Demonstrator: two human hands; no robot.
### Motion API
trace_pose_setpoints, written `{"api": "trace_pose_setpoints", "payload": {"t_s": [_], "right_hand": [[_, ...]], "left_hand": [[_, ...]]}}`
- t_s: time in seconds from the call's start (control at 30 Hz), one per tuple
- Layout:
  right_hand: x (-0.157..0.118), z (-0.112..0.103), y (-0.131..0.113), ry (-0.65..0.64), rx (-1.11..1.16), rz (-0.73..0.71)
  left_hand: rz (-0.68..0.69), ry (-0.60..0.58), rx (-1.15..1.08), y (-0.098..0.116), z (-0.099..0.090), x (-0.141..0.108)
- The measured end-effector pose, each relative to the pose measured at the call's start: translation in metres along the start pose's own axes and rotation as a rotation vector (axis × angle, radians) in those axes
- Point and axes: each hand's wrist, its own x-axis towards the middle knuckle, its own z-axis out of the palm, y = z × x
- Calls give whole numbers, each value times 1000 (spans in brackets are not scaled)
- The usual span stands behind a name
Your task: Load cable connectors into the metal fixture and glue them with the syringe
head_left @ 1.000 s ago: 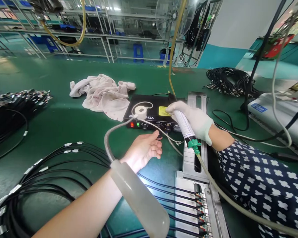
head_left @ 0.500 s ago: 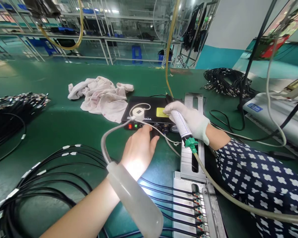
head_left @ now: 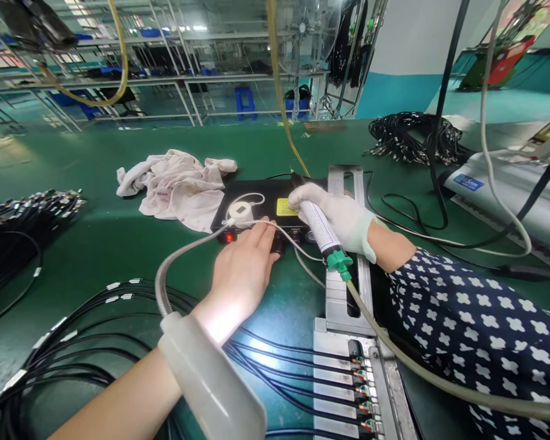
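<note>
Your left hand (head_left: 242, 269) is bare and lies palm down, fingers stretched forward and grasping nothing, with the fingertips at the front panel of the black controller box (head_left: 261, 211); whether they press one of its knobs you cannot tell, since the hand covers them. A translucent wrist strap (head_left: 211, 376) sits on that forearm, and its grey coiled cord (head_left: 174, 263) runs forward past the thumb side of the hand to a white round pad (head_left: 241, 212) on top of the box.

Your right hand (head_left: 343, 217) (the gloved one) is clenched around the dispensing syringe (head_left: 321, 229), which lies tilted, its green tip (head_left: 337, 261) pointing back toward you. A pale hose (head_left: 417, 376) leaves that tip and passes under your dotted sleeve (head_left: 476, 342). Just below the gloved hand lies the metal fixture rail (head_left: 343, 287), and nearer to you its clamp block holds a row of black cables (head_left: 297, 357) with their connector ends side by side.

Beyond the left hand, past the box, lies a crumpled white rag (head_left: 174, 186) on the green table (head_left: 96, 238).
</note>
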Motion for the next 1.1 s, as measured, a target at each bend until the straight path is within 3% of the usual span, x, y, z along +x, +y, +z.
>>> {"api": "trace_pose_setpoints", "payload": {"t_s": [0.37, 0.53, 0.67, 0.77, 0.87, 1.0, 1.1], "right_hand": [[2, 2, -1, 11, 38, 60], [1, 3, 1, 34, 154, 34], [-12, -1, -9, 221, 376, 0], [-34, -8, -21, 432, 604, 21], [-63, -13, -31, 599, 789, 68], [-98, -16, -40, 762, 824, 145], [-118, -18, -52, 833, 772, 174]], "left_hand": [[-12, 49, 34, 6, 2, -3], [-8, 6, -172, 1, -2, -16], [-46, -51, -438, -8, -5, -44], [-164, -157, -682, -1, -3, -57], [-259, -371, -961, 25, -1, -53], [-326, -617, -1245, 65, -1, -32], [-400, -647, -1310, 75, -3, -24]]}}
